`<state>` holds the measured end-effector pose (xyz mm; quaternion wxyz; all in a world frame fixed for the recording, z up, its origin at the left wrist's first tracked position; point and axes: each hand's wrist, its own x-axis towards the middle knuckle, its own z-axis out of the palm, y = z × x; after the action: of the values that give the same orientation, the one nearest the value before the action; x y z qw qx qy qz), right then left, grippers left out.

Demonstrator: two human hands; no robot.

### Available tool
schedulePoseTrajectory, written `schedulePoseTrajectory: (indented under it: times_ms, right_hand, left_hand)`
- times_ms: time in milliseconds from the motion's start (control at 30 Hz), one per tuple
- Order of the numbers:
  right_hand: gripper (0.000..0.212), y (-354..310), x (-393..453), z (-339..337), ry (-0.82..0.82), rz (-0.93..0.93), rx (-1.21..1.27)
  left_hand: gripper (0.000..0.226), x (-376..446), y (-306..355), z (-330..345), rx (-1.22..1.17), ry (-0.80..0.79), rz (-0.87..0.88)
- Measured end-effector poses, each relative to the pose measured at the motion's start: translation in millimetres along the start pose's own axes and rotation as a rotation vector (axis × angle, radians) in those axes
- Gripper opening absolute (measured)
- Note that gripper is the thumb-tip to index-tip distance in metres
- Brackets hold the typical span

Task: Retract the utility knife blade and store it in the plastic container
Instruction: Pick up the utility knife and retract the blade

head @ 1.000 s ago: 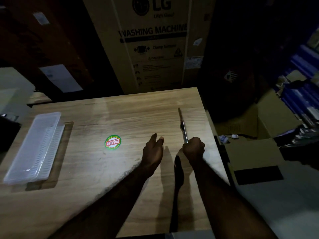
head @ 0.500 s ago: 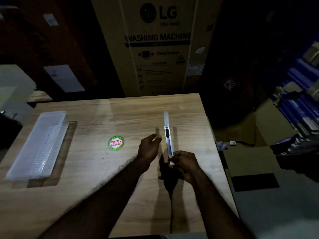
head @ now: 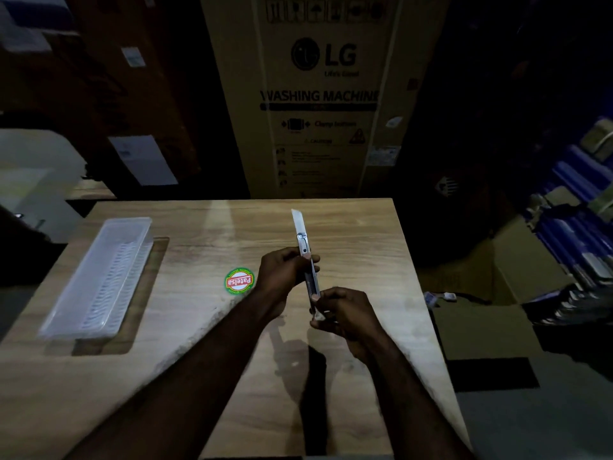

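Together, both hands hold one slim silver metal utility knife (head: pixel 306 260) above the wooden table (head: pixel 365 247): left hand (head: pixel 282 273) wraps its middle, right hand (head: pixel 345 310) pinches its near end, blade extended away. One clear rectangular plastic container (head: pixel 99 280) sits well left.

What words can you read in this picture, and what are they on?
"LG": tall cardboard box.
"Life's Good": same box.
"WASHING MACHINE": same box, first letter partly cut off.
"Clamp bottom": same box, blurry.
"Patelsa": round sticker on the table, upside down.
The box's small print and paper labels are unreadable.
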<state>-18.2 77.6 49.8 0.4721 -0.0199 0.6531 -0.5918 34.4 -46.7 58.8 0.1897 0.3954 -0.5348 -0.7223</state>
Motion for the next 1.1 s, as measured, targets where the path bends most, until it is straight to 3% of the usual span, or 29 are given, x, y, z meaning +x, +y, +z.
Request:
schedulePoseTrajectory:
  times_ms: [133,333,400,567,1100]
  right_hand:
    - [0.022,-9.1,-8.7,11.5,-0.014,-0.037,0.030]
    - [0.018,-13.8,-18.3,21.3,-0.034,-0.125,0.029]
    - [0.011,-14.6,-21.0,23.4,-0.039,-0.165,0.019]
    - [0.010,-15.2,-23.1,26.0,-0.020,-0.233,0.028]
    - [0.014,-11.9,-22.6,23.6,0.008,-0.274,-0.018]
  left_hand:
    - [0.030,-10.1,8.7,-11.1,-0.004,-0.071,0.032]
    - [0.047,-26.1,19.5,-13.9,-0.021,-0.136,0.029]
    - [0.045,-29.9,21.5,-14.9,-0.038,-0.151,0.025]
    - [0.018,-30.2,20.3,-18.5,-0.055,-0.164,0.031]
    - [0.022,-35.4,24.3,-15.0,0.020,-0.160,0.102]
